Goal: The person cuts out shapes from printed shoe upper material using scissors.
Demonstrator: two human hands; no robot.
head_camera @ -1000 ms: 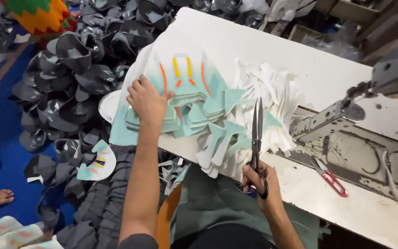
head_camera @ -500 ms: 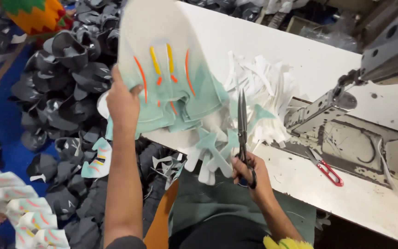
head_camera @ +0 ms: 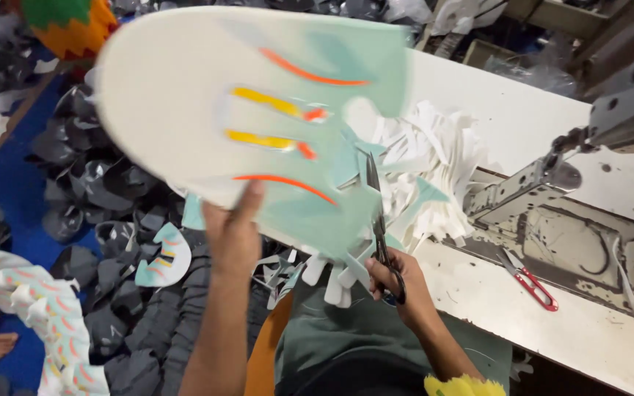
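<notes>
— What is different from a moment ago?

— The left hand (head_camera: 235, 236) has lifted one shoe piece (head_camera: 251, 121) off the pile. A second ago that hand lay flat on the stack on the table (head_camera: 522, 117); now the piece is up in the air, close to the camera and tilted, held by its lower edge between thumb and fingers.

— What does the piece look like?

— White and pale green, with orange and yellow stripes. It is slightly blurred.

— And the other hand?

— The right hand (head_camera: 398, 282) is closed around the handles of the scissors (head_camera: 377, 220), as before. The blades point up and nearly reach the lower right edge of the raised piece, where small tabs hang down. I cannot tell whether the blades are apart or shut.

— So where does the work stand?

— I judge one piece is now singled out and brought to the blades. The pile of white scraps (head_camera: 427, 161) sits on the table behind, and small red snips (head_camera: 528, 279) lie untouched near the sewing machine (head_camera: 574, 220).
</notes>
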